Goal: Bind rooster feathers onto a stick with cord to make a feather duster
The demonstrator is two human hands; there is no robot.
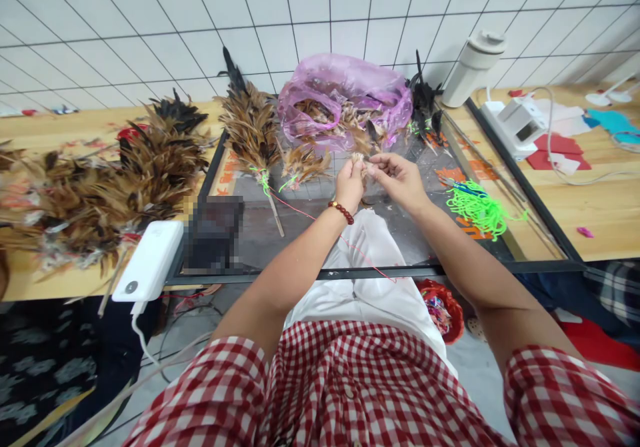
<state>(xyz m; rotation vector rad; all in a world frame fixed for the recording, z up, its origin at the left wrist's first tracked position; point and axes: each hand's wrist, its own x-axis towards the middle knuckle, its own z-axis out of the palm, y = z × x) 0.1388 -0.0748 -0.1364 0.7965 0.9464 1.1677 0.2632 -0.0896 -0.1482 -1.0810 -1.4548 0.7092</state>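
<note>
My left hand [350, 184], with a beaded bracelet on its wrist, is closed around a small bunch of brown feathers [362, 144] with pale fluffy ends. Against its right side, my right hand [399, 175] pinches at the pale base of the same bunch. A thin red string [295, 208] runs from the left across the glass board to below my forearms. Just beyond my hands lies a pink plastic bag [345, 70] holding loose feathers. To the left are a feather duster [250, 127] on a stick and a small feather bundle [303, 164] tied with green string.
Large feather bundles [145, 174] cover the left table beside a white power bank [150, 260]. Green cords [477, 207] lie on the right of the black-framed board [400, 270]. A white tumbler [473, 70] and a power strip [505, 130] stand at the back right.
</note>
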